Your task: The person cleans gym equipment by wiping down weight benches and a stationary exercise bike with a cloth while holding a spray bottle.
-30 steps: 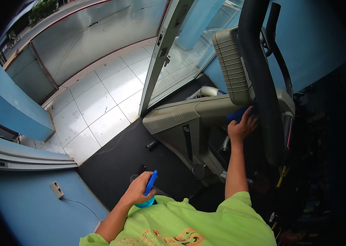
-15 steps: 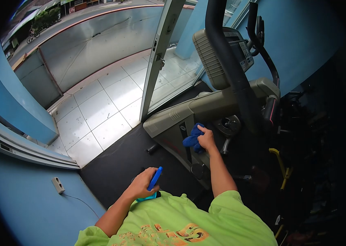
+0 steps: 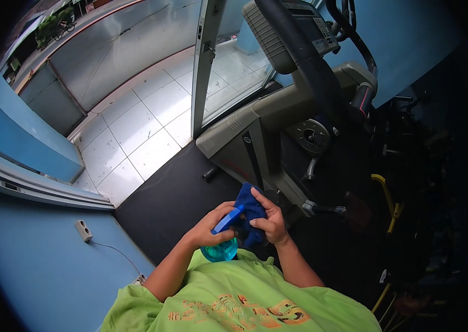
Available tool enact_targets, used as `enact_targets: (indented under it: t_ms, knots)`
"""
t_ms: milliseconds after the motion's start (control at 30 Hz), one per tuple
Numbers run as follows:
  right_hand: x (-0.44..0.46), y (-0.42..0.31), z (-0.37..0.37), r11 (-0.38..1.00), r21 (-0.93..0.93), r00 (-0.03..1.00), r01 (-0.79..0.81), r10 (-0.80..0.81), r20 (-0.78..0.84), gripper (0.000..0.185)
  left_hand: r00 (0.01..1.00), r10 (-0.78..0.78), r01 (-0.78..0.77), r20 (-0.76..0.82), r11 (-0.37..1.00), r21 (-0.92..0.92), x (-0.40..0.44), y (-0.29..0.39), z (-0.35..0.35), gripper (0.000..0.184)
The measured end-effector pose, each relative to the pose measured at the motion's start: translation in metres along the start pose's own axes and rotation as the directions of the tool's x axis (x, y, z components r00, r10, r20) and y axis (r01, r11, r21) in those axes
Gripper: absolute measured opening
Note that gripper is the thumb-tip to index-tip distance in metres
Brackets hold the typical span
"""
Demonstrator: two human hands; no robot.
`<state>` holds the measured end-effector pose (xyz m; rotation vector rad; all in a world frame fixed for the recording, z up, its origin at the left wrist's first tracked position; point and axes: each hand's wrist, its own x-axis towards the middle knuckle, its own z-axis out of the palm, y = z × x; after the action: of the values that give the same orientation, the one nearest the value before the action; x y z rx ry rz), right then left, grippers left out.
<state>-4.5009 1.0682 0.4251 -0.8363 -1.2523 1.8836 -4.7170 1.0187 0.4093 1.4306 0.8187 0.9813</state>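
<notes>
My left hand (image 3: 212,226) is closed round the neck of a spray bottle (image 3: 220,250) with a blue trigger head and a clear teal body. Its nozzle points at a dark blue cloth (image 3: 252,211), close to or touching it. In front of my chest, my right hand (image 3: 270,218) grips that cloth, thumb and fingers on its right side. Just beyond both hands stands a grey exercise machine (image 3: 284,116) with a console, long black handles and a crank. Part of the bottle's lower body is hidden against my green shirt.
A glass door with a metal frame (image 3: 203,72) stands open beside the machine, with white tiles (image 3: 134,127) outside. A wall socket block (image 3: 83,230) with a cord is at left. Dark equipment and a yellow bar (image 3: 392,205) lie to the right.
My right hand has drawn the cloth back from the machine towards my chest. My left hand has raised the spray bottle and brought it against or near the cloth. The view has shifted slightly.
</notes>
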Motion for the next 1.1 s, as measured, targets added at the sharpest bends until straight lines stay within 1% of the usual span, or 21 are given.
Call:
enact_targets:
  t_ms: [67, 100, 167, 200, 267, 333, 400, 467, 533, 567, 600, 633, 667, 733, 767, 800, 867, 933, 1000, 1033, 1100]
  knots:
    - [-0.010, -0.004, -0.007, 0.996, -0.082, 0.999, 0.033, -0.035, -0.021, 0.074, 0.997, -0.060, 0.061, -0.043, 0.998, 0.002, 0.002, 0.013, 0.007, 0.054]
    - [-0.014, -0.003, -0.015, 0.969, -0.221, 0.992, 0.114, -0.121, -0.019, 0.072, 0.996, 0.046, -0.038, -0.073, 0.993, 0.111, 0.005, 0.008, 0.011, 0.054]
    - [-0.022, -0.003, -0.028, 0.880, -0.434, 0.973, 0.192, -0.228, -0.033, 0.058, 0.998, 0.019, -0.009, -0.067, 0.989, 0.150, 0.008, 0.013, 0.017, 0.056]
    - [-0.026, -0.002, -0.033, 0.881, -0.431, 0.974, 0.193, -0.225, -0.024, 0.058, 0.998, -0.005, 0.016, -0.056, 0.983, 0.183, 0.010, 0.016, 0.021, 0.057]
    - [-0.032, 0.000, -0.041, 0.806, -0.589, 0.927, 0.052, -0.258, -0.271, 0.046, 0.998, -0.019, 0.034, -0.063, 0.970, 0.239, 0.017, 0.020, 0.027, 0.058]
    - [-0.036, -0.008, -0.050, 0.794, -0.606, 0.902, 0.049, -0.296, -0.315, 0.032, 0.997, -0.032, 0.054, -0.076, 0.954, 0.296, 0.026, 0.025, 0.040, 0.060]
    - [-0.046, -0.028, -0.061, 0.497, -0.818, 0.942, -0.289, -0.003, -0.335, 0.023, 0.989, -0.067, 0.120, -0.133, 0.888, 0.443, 0.038, 0.031, 0.058, 0.063]
    - [-0.056, -0.036, -0.079, 0.508, -0.807, 0.943, -0.299, 0.030, -0.331, 0.020, 0.987, -0.039, 0.111, -0.157, 0.867, 0.486, 0.048, 0.039, 0.077, 0.063]
    - [-0.072, -0.043, -0.103, 0.363, -0.917, 0.949, 0.164, -0.314, 0.045, 0.022, 0.983, -0.012, 0.108, -0.184, 0.846, 0.522, 0.056, 0.050, 0.095, 0.064]
    - [-0.081, -0.063, -0.107, 0.577, -0.805, 0.979, 0.142, -0.204, 0.026, 0.021, 0.982, 0.008, 0.094, -0.188, 0.846, 0.525, 0.059, 0.061, 0.104, 0.064]
    - [-0.089, -0.089, -0.110, 0.580, -0.801, 0.979, 0.149, -0.201, 0.037, 0.021, 0.981, 0.024, 0.083, -0.193, 0.846, 0.527, 0.061, 0.072, 0.113, 0.063]
    - [-0.096, -0.117, -0.113, 0.837, -0.532, 0.983, 0.130, -0.038, 0.180, 0.022, 0.979, 0.017, 0.094, -0.202, 0.844, 0.529, 0.062, 0.084, 0.122, 0.063]
    - [-0.096, -0.134, -0.122, 0.978, -0.209, 0.930, 0.014, 0.064, 0.363, 0.024, 0.978, 0.083, 0.036, -0.190, 0.836, 0.548, 0.063, 0.098, 0.130, 0.062]
    - [-0.081, -0.134, -0.153, 0.969, 0.246, 0.925, -0.039, -0.058, 0.376, 0.028, 0.972, 0.149, -0.017, -0.184, 0.819, 0.573, 0.068, 0.122, 0.143, 0.061]
    - [-0.064, -0.142, -0.157, 0.881, 0.427, 0.917, -0.203, 0.018, 0.399, 0.031, 0.975, 0.153, -0.026, -0.159, 0.793, 0.609, 0.069, 0.133, 0.149, 0.061]
    - [-0.046, -0.128, -0.166, 0.881, 0.426, 0.911, -0.206, 0.015, 0.411, 0.031, 0.978, 0.158, -0.036, -0.133, 0.764, 0.644, 0.071, 0.142, 0.154, 0.061]
    - [-0.012, -0.076, -0.181, 0.918, 0.214, 0.919, -0.334, 0.267, 0.292, 0.032, 0.974, 0.178, -0.047, -0.137, 0.760, 0.648, 0.078, 0.151, 0.162, 0.060]
    - [-0.057, -0.084, -0.117, 0.858, 0.367, 0.919, -0.359, 0.257, 0.299, 0.035, 0.980, 0.146, -0.026, -0.136, 0.769, 0.639, 0.082, 0.151, 0.163, 0.059]
    - [-0.057, -0.049, -0.111, 0.966, -0.027, 0.888, -0.259, 0.249, 0.387, 0.046, 0.975, 0.095, 0.054, -0.198, 0.772, 0.634, 0.080, 0.142, 0.162, 0.059]
    - [-0.059, -0.038, -0.103, 0.964, -0.027, 0.883, -0.264, 0.253, 0.396, 0.046, 0.968, 0.048, 0.119, -0.246, 0.773, 0.623, 0.078, 0.136, 0.161, 0.059]
    - [-0.062, -0.032, -0.079, 0.986, 0.075, 0.910, -0.148, 0.106, 0.401, 0.067, 0.955, 0.076, 0.126, -0.286, 0.770, 0.626, 0.073, 0.128, 0.158, 0.060]
